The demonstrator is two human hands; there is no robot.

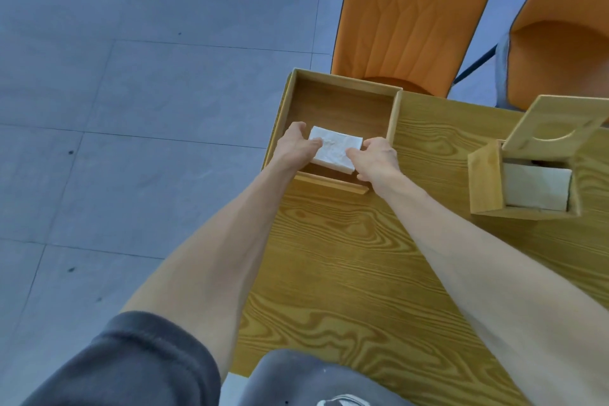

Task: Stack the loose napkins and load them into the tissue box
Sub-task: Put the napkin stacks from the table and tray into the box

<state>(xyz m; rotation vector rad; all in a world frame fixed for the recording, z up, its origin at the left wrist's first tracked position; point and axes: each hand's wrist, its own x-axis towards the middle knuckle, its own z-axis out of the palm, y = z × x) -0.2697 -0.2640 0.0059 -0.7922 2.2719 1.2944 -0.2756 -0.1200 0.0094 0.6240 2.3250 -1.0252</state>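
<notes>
Over at the far left corner of the wood-grain table (346,273) sits an open wooden tray (393,117), basically a shallow box with no top, and that's where both hands are busy. Inside it, toward the near side, is a neat white stack of napkins (334,148), squared up pretty well with a slightly crinkled top sheet. The left hand (295,147) is on the stack's left edge, thumb lying on top and the rest of the fingers curled down around the side, so it's closed on the napkins. The right hand (375,156) is doing the mirror image on the right edge, thumb on the top surface near the front corner, fingers wrapped around the side. So the stack is pinched between the two hands; can't really tell if it's lifted off the tray floor or resting on it. Off to the right, well apart from the tray, stands the wooden tissue box (486,181) with its lid (557,123) flipped up, the one with the curved slot cut in it, and some white napkins already sit inside. Two orange chairs (412,10) are pushed up on the far side of the table, grey tile floor (131,109) to the left.
</notes>
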